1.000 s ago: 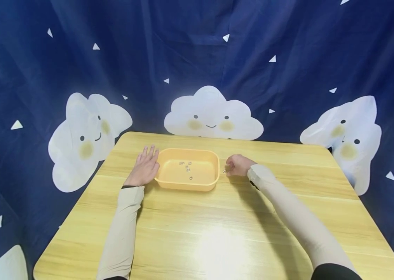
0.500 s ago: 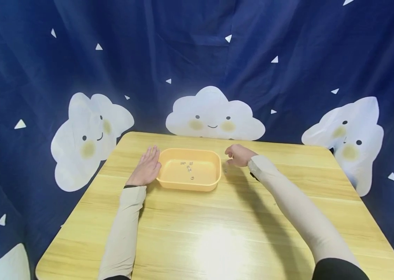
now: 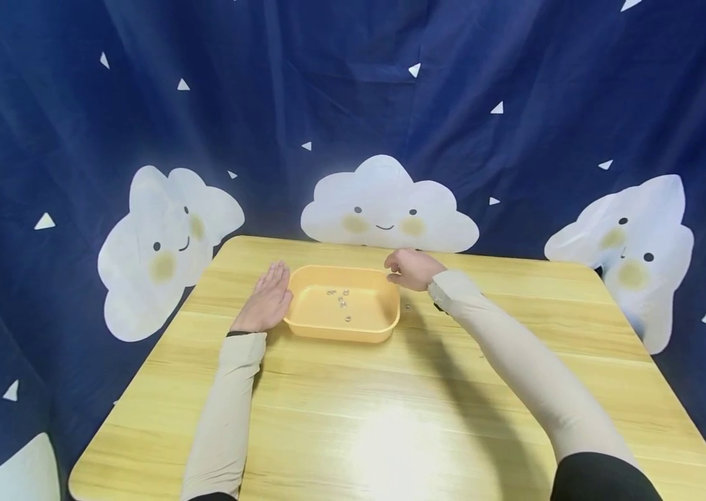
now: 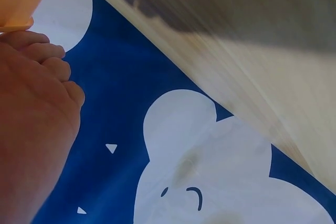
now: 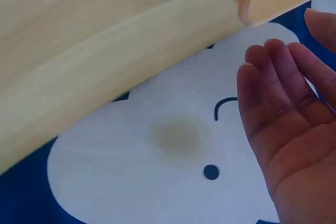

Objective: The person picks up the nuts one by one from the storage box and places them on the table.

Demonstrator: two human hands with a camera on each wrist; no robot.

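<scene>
A shallow yellow-orange tray (image 3: 340, 335) stands on the table, with several small, shiny, clear pieces (image 3: 343, 304) scattered over its floor. My left hand (image 3: 263, 299) lies against the tray's left side, fingers straight. In the left wrist view the fingers of that left hand (image 4: 37, 103) meet the tray's rim (image 4: 18, 27). Over the tray's back right corner hovers my right hand (image 3: 414, 269), thumb and forefinger apart. From the right wrist, the right hand (image 5: 294, 129) shows loosely bent fingers and nothing visible in its palm. One similar shiny piece (image 3: 408, 307) sits on the table just right of the tray.
The wooden table (image 3: 315, 403) has a bright glare patch near its front. Behind it hangs a dark blue curtain (image 3: 353, 83) printed with white clouds and triangles.
My right hand has lifted from beside the loose shiny piece and moved up and left to the tray's corner, its fingers loosening. That piece stays on the table. The left hand keeps its place.
</scene>
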